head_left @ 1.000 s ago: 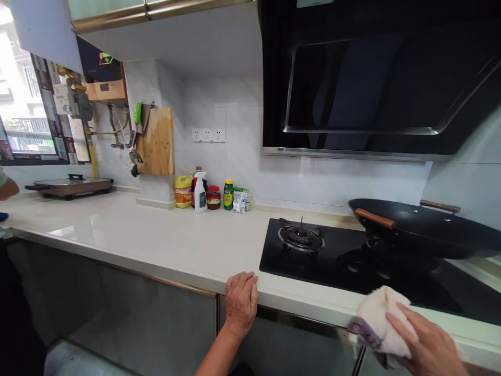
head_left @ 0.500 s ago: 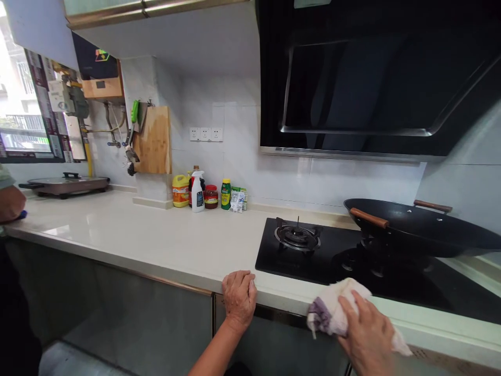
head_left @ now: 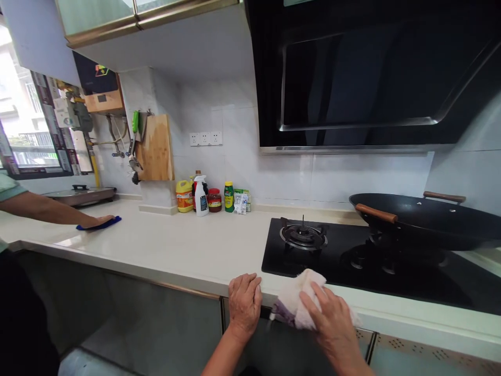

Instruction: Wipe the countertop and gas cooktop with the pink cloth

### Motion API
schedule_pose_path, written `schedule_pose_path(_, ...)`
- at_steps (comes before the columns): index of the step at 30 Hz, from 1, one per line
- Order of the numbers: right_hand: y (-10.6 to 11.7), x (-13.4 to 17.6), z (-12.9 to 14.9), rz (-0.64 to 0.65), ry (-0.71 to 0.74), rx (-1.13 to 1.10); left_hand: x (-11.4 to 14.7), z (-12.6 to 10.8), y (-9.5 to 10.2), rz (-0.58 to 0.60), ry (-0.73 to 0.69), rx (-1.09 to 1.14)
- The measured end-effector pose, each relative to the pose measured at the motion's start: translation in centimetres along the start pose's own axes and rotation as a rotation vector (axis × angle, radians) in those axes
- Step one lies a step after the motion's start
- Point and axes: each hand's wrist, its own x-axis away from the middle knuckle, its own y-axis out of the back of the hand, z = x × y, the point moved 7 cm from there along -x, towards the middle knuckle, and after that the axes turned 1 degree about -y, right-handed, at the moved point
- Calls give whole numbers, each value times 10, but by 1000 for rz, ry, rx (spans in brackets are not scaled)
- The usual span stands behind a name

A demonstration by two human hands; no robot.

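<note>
My left hand (head_left: 245, 305) rests on the front edge of the white counter (head_left: 188, 245), its fingers curled in and nothing seen in them. A pale pink cloth (head_left: 301, 295) with a purple part is bunched under my right hand (head_left: 335, 324), whose fingers press it against the counter's front edge. Part of the cloth hangs down over the edge. Just behind both hands lies the black gas hob (head_left: 309, 263), its bare left burner (head_left: 303, 236) showing. A large black wok (head_left: 434, 222) with wooden handles sits at the hob's right side.
Along the wall stand a yellow jug (head_left: 183, 196), a white spray bottle (head_left: 201, 197), a red-lidded jar (head_left: 214, 200) and a green bottle (head_left: 229, 197). At far left another person's hand (head_left: 104, 221) presses a blue cloth (head_left: 111, 223) on the counter. A range hood (head_left: 360, 83) overhangs the hob.
My right hand and the pink cloth have moved left along the counter's edge, closer to my left hand. The other person's arm has reached further in over the counter with the blue cloth.
</note>
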Motion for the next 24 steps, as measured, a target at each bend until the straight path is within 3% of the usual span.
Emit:
schedule_pose_path(8, 27, 101, -169, 107, -78, 157, -1, -1, 0, -23, 55, 27)
schedule_pose_path(12, 33, 114, -207, 121, -89, 128, -1, -2, -2, -24, 76, 51)
schedule_pose_path(17, 26, 88, -196, 215, -254, 4, -1, -2, -3, -68, 97, 39)
schedule_pose_path(24, 7, 8, -82, 145, -284, -101, -1, -2, -5, -63, 109, 31)
